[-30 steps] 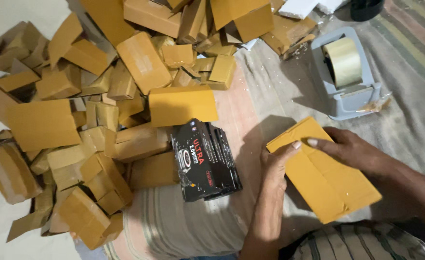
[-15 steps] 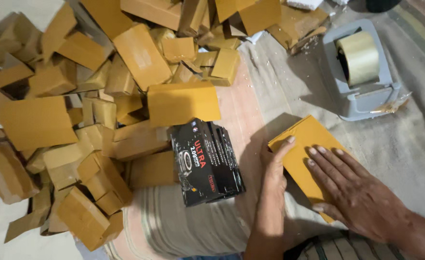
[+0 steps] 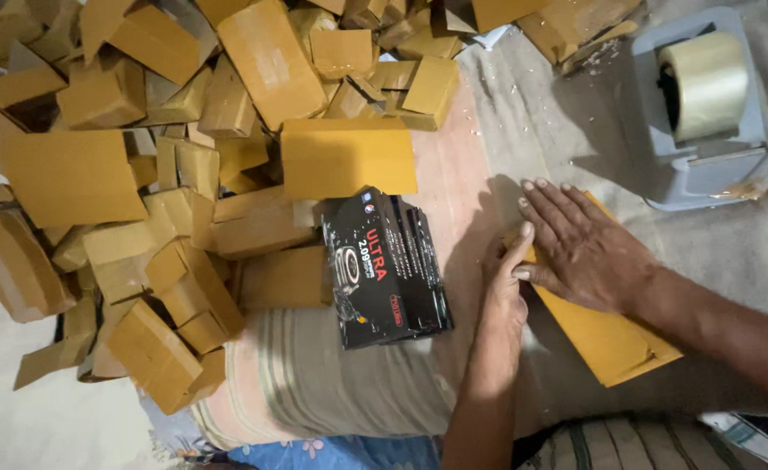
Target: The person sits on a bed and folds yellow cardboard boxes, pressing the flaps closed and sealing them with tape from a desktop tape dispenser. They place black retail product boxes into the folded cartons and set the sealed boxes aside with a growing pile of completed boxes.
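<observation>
A flat yellow-brown envelope (image 3: 608,335) lies on the cloth at the lower right. My right hand (image 3: 580,244) lies flat on its upper part, fingers spread and pressing down. My left hand (image 3: 504,292) rests on its edge at the envelope's left side, fingers straight and touching the paper. A stack of black printed boxes (image 3: 384,265) sits just left of my left hand.
A big heap of brown cardboard boxes and envelopes (image 3: 184,157) covers the left and top. One flat yellow envelope (image 3: 349,157) lies above the black boxes. A grey tape dispenser (image 3: 706,157) with a roll of clear tape stands at the upper right. Striped cloth (image 3: 332,383) covers the floor.
My right hand has slid up and left over the envelope, from its lower part to its top. The left hand stayed at the envelope's left edge.
</observation>
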`<state>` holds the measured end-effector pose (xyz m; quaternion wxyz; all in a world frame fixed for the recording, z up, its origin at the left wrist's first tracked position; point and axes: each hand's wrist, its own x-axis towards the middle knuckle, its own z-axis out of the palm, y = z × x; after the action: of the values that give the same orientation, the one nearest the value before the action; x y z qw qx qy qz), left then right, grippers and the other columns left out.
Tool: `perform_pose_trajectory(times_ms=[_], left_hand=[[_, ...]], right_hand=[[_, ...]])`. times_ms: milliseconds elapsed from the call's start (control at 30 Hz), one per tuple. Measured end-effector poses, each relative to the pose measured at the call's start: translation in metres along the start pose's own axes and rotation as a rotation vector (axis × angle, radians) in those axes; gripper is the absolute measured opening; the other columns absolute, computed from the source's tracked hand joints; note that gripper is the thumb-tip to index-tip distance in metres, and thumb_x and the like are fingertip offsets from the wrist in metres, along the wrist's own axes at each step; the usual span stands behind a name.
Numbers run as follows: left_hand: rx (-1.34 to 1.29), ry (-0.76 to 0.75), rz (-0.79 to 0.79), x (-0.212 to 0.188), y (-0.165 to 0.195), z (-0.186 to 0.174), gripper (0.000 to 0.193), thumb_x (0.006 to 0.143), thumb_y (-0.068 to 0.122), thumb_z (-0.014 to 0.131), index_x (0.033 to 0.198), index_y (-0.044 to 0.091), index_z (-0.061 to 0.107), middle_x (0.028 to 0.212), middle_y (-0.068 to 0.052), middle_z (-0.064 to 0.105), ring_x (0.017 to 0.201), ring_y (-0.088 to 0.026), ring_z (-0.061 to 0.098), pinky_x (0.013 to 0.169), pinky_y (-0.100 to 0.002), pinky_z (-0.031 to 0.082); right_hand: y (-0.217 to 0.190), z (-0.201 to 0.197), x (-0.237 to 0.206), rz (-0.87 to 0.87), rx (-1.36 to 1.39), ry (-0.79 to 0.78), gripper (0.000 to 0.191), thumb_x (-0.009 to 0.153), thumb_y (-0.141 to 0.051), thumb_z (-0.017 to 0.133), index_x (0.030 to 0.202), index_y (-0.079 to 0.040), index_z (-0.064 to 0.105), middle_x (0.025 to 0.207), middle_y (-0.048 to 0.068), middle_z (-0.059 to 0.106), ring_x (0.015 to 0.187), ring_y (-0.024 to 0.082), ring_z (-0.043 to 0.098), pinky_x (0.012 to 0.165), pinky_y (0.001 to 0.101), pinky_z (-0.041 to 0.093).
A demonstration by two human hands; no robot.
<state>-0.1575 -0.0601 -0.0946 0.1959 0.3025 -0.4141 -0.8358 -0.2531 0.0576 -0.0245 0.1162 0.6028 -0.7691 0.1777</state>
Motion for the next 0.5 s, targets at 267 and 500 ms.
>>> perform_pose_trajectory(times_ms=[267, 500], left_hand=[[0.068, 0.083, -0.021, -0.008, 0.014, 0.025, 0.047, 0.075, 0.023, 0.088, 0.114, 0.003, 0.071, 0.106, -0.006, 0.075, 0.093, -0.016, 0.071, 0.082, -0.031, 0.058], [0.089, 0.119, -0.012, -0.006, 0.007, 0.021, 0.046, 0.076, 0.026, 0.087, 0.112, 0.003, 0.071, 0.104, -0.007, 0.074, 0.091, -0.016, 0.071, 0.080, -0.031, 0.057]], right_hand=[[-0.045, -0.063, -0.096, 0.079, 0.140, 0.015, 0.081, 0.096, -0.053, 0.031, 0.147, 0.010, 0.028, 0.156, 0.026, 0.028, 0.149, 0.034, 0.021, 0.121, 0.0474, 0.015], [-0.056, -0.062, -0.122, 0.175, 0.077, 0.031, 0.088, 0.094, -0.059, 0.032, 0.153, 0.006, 0.026, 0.158, 0.023, 0.027, 0.150, 0.032, 0.019, 0.121, 0.0478, 0.013]])
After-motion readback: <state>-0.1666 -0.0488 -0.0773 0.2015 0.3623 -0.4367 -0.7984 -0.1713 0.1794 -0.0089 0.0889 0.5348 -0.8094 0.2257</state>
